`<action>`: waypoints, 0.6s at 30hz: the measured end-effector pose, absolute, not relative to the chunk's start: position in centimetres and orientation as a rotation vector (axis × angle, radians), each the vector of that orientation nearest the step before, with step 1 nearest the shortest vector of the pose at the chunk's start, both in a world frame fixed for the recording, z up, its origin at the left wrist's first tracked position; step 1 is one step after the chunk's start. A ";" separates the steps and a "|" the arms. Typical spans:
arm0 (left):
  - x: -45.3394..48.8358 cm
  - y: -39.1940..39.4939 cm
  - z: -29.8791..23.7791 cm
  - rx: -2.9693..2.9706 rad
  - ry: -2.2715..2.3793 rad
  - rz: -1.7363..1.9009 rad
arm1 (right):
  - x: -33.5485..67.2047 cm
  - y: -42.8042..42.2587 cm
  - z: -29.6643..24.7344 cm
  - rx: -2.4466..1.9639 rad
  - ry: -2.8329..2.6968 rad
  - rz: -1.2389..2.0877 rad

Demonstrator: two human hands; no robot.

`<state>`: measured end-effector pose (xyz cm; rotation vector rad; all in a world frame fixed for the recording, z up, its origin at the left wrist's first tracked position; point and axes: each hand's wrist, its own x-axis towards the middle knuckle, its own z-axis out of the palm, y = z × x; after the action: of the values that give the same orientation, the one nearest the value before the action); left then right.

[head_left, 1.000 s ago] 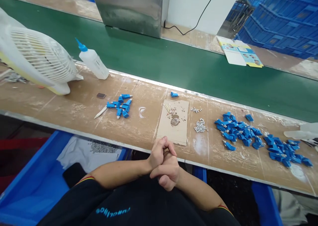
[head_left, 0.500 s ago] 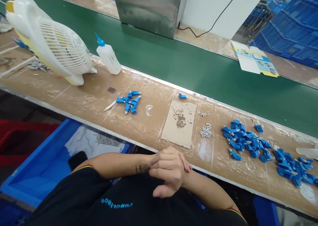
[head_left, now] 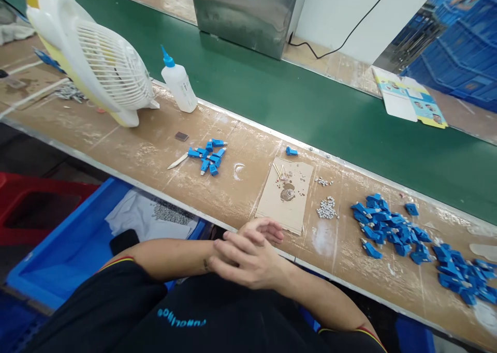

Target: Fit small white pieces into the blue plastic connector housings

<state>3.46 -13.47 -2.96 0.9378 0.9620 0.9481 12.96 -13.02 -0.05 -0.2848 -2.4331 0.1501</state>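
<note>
My two hands are crossed in front of my dark shirt, at the near edge of the workbench. My right hand [head_left: 248, 262] lies across my left wrist and the base of my left hand, its fingers stretched out and a little apart. Beyond it, my left hand [head_left: 271, 230] reaches to the right with loosely bent fingers and nothing in them. Nearest to both is a piece of cardboard [head_left: 272, 208] with a wet stain, a small ring and a few thin sticks on it. Small grey-white parts [head_left: 327, 208] lie beside the cardboard.
Blue plastic parts [head_left: 388, 223] are heaped at right, with a smaller group [head_left: 209, 156] at left. A white bottle [head_left: 180, 89] with a blue nozzle and a fan [head_left: 112, 73] stand at left. Behind runs a green conveyor belt [head_left: 310, 104]; a blue bin [head_left: 58, 270] sits below.
My right hand has slid left over my left hand towards its wrist, and its fingers have straightened. More of my left hand's fingers now shows. The whole view has shifted slightly.
</note>
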 end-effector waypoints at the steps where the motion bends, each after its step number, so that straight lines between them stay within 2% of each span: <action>1: 3.1 -13.0 -2.7 0.884 0.922 0.874 | 12.8 -13.3 0.1 -0.246 -2.436 0.068; 4: 2.2 -12.6 -2.5 0.729 0.845 0.729 | 12.6 -14.3 0.0 -0.119 -2.477 -0.096; 10: 2.0 -13.7 -3.3 0.643 0.852 0.742 | 11.7 -14.0 0.1 -0.118 -2.468 -0.023; 15: -0.5 -10.5 -2.3 0.770 1.015 0.993 | 14.7 -10.8 2.5 -0.317 -2.342 0.106; 17: -3.8 -7.6 -1.7 0.940 1.148 1.130 | 18.1 -8.8 3.1 -0.544 -2.157 0.201; 18: -5.8 -6.2 -1.6 1.228 1.340 1.228 | 20.0 -7.7 3.2 -0.644 -2.007 0.253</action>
<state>-5.76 -6.15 -1.63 1.2280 1.3400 1.2276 20.01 -7.70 3.21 -0.6439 -2.0070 0.2529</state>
